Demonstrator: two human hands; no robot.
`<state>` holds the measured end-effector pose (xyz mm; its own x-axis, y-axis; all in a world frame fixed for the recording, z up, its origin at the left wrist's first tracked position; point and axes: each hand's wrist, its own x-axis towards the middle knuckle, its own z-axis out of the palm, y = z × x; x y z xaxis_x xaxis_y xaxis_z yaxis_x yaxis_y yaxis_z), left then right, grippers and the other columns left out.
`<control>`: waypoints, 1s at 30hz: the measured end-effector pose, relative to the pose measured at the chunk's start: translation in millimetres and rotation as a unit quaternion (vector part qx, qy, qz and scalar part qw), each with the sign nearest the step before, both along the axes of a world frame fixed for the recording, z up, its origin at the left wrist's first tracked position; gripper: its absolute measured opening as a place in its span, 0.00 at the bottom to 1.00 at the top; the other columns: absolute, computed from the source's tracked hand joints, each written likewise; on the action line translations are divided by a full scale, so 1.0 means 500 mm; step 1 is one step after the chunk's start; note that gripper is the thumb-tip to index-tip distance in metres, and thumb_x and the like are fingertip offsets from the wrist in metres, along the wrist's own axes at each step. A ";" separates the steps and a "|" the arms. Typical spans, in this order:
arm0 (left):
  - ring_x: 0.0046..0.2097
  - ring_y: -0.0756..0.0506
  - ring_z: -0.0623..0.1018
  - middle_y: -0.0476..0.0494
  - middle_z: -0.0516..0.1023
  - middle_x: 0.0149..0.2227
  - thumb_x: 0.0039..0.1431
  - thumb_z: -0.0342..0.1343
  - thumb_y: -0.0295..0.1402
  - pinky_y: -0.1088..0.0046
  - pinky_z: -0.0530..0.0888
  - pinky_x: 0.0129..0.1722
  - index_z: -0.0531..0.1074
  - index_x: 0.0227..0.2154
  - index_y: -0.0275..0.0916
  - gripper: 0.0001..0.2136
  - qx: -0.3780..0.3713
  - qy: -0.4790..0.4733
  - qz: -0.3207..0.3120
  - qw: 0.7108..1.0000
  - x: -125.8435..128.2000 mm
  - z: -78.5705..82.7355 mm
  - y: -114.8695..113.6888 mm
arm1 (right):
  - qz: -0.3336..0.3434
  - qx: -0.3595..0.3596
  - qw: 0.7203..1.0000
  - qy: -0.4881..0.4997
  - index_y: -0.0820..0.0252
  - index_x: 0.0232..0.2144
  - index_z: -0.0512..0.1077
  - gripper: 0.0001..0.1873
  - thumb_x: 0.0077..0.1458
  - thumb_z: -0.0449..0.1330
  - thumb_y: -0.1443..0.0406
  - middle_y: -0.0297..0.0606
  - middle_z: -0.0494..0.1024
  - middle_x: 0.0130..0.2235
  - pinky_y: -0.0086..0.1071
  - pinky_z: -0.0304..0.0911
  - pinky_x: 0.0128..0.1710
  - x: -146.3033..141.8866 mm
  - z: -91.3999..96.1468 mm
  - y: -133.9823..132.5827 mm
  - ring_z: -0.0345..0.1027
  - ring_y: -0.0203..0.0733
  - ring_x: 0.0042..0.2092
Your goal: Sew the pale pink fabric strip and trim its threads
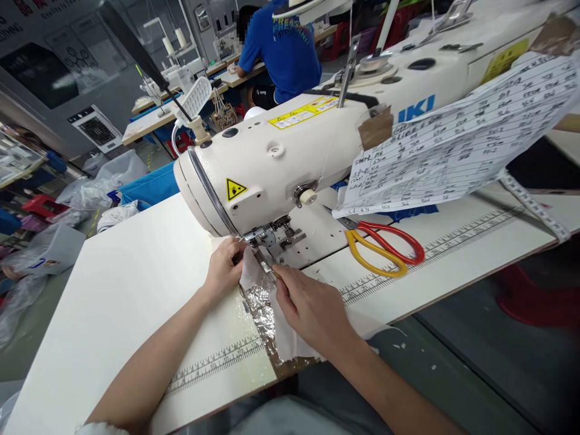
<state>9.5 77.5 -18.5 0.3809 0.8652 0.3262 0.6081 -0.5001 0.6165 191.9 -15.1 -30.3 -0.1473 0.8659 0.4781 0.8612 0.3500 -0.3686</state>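
Note:
A cream industrial sewing machine (290,163) stands on a white table (136,284). Under its needle area (272,241) lies a strip of white fabric with a silver sequinned edge (265,317), running down to the table's front edge. My left hand (224,269) pinches the fabric at the left of the presser foot. My right hand (308,308) presses on the fabric to the right, with the fingertips close to the needle.
Scissors with red and yellow handles (385,248) lie right of the machine. A handwritten paper sheet (457,145) is taped to the machine arm. A measuring tape (534,208) hangs at the far right. A person in a blue shirt (283,48) sits behind. Plastic bags (104,187) lie at left.

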 end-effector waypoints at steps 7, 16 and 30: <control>0.38 0.46 0.74 0.44 0.76 0.35 0.61 0.52 0.33 0.70 0.72 0.37 0.70 0.32 0.40 0.05 0.046 0.029 -0.007 0.999 0.002 -0.005 0.001 | -0.006 0.010 1.000 -0.017 0.62 0.48 0.71 0.16 0.64 0.47 0.68 0.39 0.82 0.37 0.31 0.58 0.24 -0.004 -0.003 0.003 0.75 0.39 0.30; 0.35 0.47 0.73 0.47 0.74 0.31 0.56 0.53 0.29 0.72 0.69 0.34 0.70 0.28 0.39 0.03 0.014 0.026 0.011 1.000 -0.001 -0.004 0.011 | -0.004 0.015 1.000 -0.020 0.64 0.48 0.71 0.16 0.64 0.47 0.68 0.38 0.82 0.36 0.32 0.57 0.22 -0.005 0.000 0.002 0.75 0.39 0.29; 0.36 0.45 0.73 0.44 0.75 0.32 0.61 0.51 0.25 0.70 0.73 0.33 0.69 0.32 0.39 0.04 0.232 0.087 -0.059 0.967 0.000 -0.010 0.006 | -0.029 0.022 0.997 -0.061 0.66 0.48 0.71 0.15 0.62 0.50 0.70 0.39 0.82 0.34 0.31 0.59 0.22 -0.015 0.001 0.003 0.76 0.40 0.28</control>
